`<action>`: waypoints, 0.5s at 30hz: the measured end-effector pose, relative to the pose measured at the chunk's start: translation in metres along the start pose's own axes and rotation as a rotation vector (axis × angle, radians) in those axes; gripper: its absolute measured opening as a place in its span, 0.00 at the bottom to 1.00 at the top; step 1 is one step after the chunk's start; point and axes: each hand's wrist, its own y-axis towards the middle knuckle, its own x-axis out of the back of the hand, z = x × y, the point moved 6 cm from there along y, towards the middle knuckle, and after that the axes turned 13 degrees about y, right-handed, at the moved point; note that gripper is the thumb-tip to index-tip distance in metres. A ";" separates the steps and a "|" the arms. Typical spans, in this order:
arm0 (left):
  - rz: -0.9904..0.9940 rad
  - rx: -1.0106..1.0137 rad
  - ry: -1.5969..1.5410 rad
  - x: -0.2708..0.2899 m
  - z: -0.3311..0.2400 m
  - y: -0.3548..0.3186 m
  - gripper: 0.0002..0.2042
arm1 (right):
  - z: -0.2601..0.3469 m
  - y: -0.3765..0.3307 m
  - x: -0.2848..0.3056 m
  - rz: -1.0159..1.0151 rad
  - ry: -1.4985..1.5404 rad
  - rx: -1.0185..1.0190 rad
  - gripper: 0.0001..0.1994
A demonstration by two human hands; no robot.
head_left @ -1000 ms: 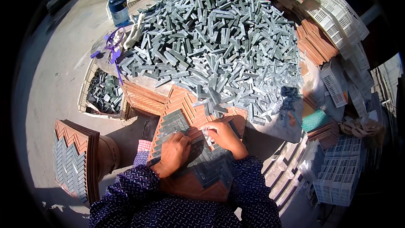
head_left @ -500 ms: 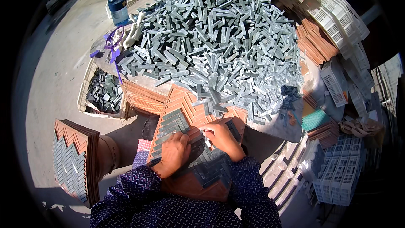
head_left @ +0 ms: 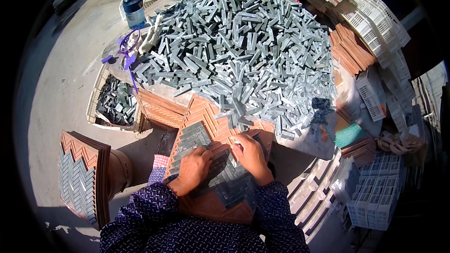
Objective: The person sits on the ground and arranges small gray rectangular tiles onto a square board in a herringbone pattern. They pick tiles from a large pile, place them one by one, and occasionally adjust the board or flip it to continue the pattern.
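An orange-brown tray with moulded herringbone grooves lies before me, partly filled with grey stone strips. My left hand rests on its left half, fingers curled down; whatever they hold, if anything, is hidden. Over the tray's right half is my right hand, thumb and fingers bent together near the upper edge of the laid strips. Its fingertips hide what is between them. Just past the tray, a large heap of loose grey stone strips covers the table.
At left stands a stack of filled trays. A crate of dark stone pieces sits behind it. A blue-topped bottle stands at the far left of the table. White plastic crates and more orange-brown trays are on the right.
My right hand has shifted slightly, and the bright piece seen by its fingertips no longer shows the same way. My left hand stays nearly in place.
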 end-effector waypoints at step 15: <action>-0.217 0.147 -0.322 0.076 0.048 -0.029 0.06 | -0.030 -0.013 0.025 -0.140 -0.111 -0.367 0.14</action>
